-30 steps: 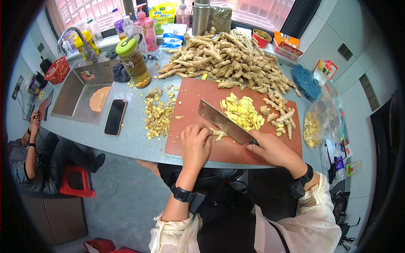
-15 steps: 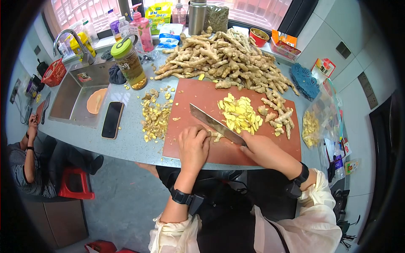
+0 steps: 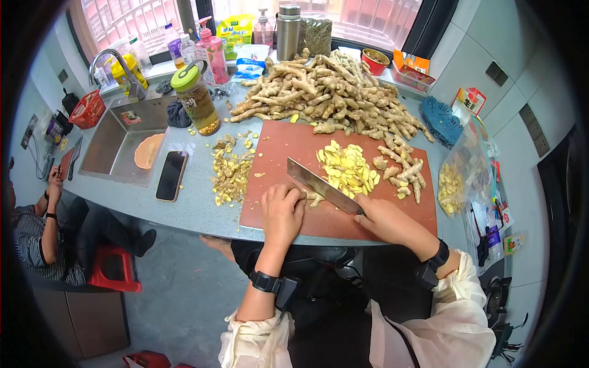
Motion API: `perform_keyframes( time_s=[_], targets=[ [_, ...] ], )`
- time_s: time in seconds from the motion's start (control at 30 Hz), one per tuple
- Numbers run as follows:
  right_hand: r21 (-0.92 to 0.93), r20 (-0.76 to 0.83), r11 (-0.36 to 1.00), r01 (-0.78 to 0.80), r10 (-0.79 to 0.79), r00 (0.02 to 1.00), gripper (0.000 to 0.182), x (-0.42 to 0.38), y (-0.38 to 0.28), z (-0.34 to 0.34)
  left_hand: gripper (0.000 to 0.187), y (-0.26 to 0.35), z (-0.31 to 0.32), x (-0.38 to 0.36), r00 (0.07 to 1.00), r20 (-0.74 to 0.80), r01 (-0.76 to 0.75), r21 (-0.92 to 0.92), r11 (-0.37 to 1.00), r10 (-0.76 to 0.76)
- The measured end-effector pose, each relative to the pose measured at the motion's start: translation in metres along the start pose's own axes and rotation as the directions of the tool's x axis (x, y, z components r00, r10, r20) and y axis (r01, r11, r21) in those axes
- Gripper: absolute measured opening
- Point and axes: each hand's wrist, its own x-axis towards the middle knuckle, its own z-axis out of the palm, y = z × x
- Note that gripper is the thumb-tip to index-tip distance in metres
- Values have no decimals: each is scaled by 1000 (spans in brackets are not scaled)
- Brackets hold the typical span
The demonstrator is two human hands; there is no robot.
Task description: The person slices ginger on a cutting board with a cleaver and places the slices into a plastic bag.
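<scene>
Head view: the left hand [image 3: 283, 208] is curled, holding a ginger piece [image 3: 315, 197] against the red-brown cutting board [image 3: 276, 147]. The right hand [image 3: 384, 218] is closed round the handle of a cleaver [image 3: 322, 186], its blade slanting beside that piece. Beyond lie yellow slices [image 3: 348, 167], then a large ginger heap [image 3: 331, 92] behind the board.

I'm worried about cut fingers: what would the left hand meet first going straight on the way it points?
Probably the knife, whose far end lies ahead of the left hand, though the blade's height is unclear.
</scene>
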Motion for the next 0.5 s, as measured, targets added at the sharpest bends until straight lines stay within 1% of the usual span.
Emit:
perform_keyframes(
  time_s=[0.03, 0.1, 0.13, 0.2, 0.23, 0.3, 0.33, 0.4, 0.5],
  targets=[
    [1, -3, 1000, -1, 1, 1000, 29, 1, 3, 3, 12, -1, 0, 1, 1000, 9, -12, 5, 1000, 12],
    [92, -84, 995, 40, -32, 996, 30, 6, 8, 12, 11, -3, 1, 1, 1000, 16, -19, -6, 1000, 19],
    [97, -87, 994, 39, -31, 996, 30, 8, 7, 12, 10, -3, 1, 0, 1000, 22, -21, -17, 1000, 22],
    [327, -8, 941, -91, 99, 995, 31, 17, 2, 9, 10, -1, 0, -1, 1000, 19, -22, -12, 1000, 23],
    [329, -11, 940, -86, 95, 995, 31, 16, 2, 8, 11, 0, -1, 0, 1000, 12, -23, -12, 1000, 23],
    [256, -65, 966, -30, 48, 997, 32, 13, 1, 4, 11, 0, -1, 0, 1000, 10, -14, -5, 1000, 14],
    [255, -63, 967, -26, 44, 997, 32, 10, 2, 1, 11, 0, -1, -1, 1000, 13, -2, -3, 1000, 2],
    [226, -112, 972, 58, -33, 993, 33, 3, 5, -6, 11, 1, -1, 0, 1000, 16, 0, -1, 1000, 0],
    [205, -76, 978, 44, -29, 997, 34, -4, 4, -12, 11, 1, 0, -1, 1000, 24, -6, -4, 1000, 6]
  ],
)
